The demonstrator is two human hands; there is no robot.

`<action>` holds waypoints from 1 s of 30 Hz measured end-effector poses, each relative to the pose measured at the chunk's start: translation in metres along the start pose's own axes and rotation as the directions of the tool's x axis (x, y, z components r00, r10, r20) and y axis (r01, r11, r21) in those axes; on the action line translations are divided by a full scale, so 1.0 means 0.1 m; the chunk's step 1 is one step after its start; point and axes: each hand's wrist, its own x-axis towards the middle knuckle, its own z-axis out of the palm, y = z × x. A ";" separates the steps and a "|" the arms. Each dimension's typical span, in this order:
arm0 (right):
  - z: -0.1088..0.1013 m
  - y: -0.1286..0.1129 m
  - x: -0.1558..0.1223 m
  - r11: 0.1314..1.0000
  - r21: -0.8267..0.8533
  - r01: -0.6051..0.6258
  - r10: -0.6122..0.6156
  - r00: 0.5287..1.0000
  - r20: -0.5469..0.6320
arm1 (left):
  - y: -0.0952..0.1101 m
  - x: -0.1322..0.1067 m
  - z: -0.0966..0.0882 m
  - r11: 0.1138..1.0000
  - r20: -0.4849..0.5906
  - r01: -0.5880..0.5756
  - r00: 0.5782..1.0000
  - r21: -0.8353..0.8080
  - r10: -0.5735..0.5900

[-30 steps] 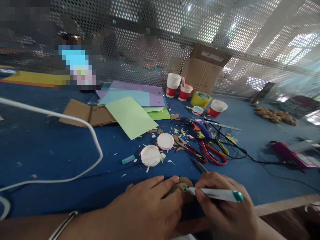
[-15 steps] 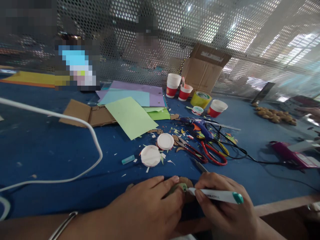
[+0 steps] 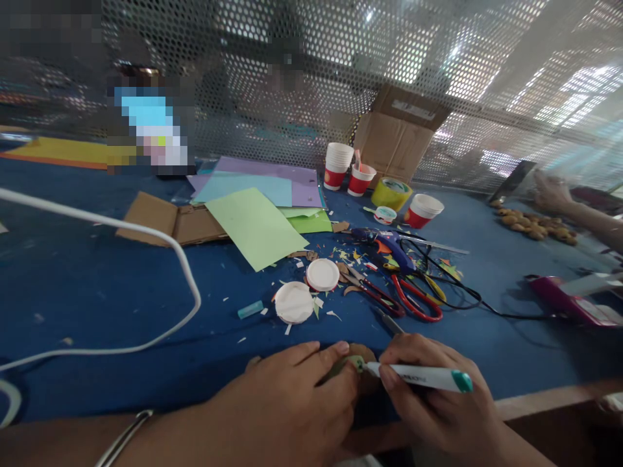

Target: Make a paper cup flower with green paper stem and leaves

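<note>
At the near edge of the blue table my right hand (image 3: 438,402) grips a white marker with a teal cap (image 3: 423,377). Its tip rests on a small round brown cardboard piece (image 3: 363,355). My left hand (image 3: 292,405) lies over that piece with the fingers pressed down on it, a metal bangle on the wrist. Most of the cardboard piece is hidden under the two hands.
Two white round lids (image 3: 294,302) lie just beyond my hands, then red scissors (image 3: 413,301), a blue glue gun (image 3: 389,245), coloured paper sheets (image 3: 253,224), red-and-white paper cups (image 3: 338,165) and a tape roll (image 3: 390,192). A white cable (image 3: 189,285) loops at left. Another person's hand (image 3: 552,191) reaches in at far right.
Another person's hand and forearm have come into view at the far right by the pile of small brown pieces. My own hands and the marker have barely shifted.
</note>
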 end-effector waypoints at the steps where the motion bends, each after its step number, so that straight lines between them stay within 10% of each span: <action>1: 0.00 0.00 0.00 1.000 0.001 0.002 -0.002 1.000 0.004 | -0.01 0.00 0.01 1.000 -0.011 0.006 1.000 0.014 -0.006; 20: -0.09 0.07 -0.06 0.987 0.122 -0.106 0.110 0.994 -0.029 | 0.01 -0.02 0.03 1.000 0.028 0.001 1.000 -0.010 -0.001; 30: -0.24 0.26 0.48 0.929 -0.208 -0.307 0.370 0.799 0.474 | -0.08 0.02 -0.07 0.997 -0.070 -0.062 0.996 -0.036 0.059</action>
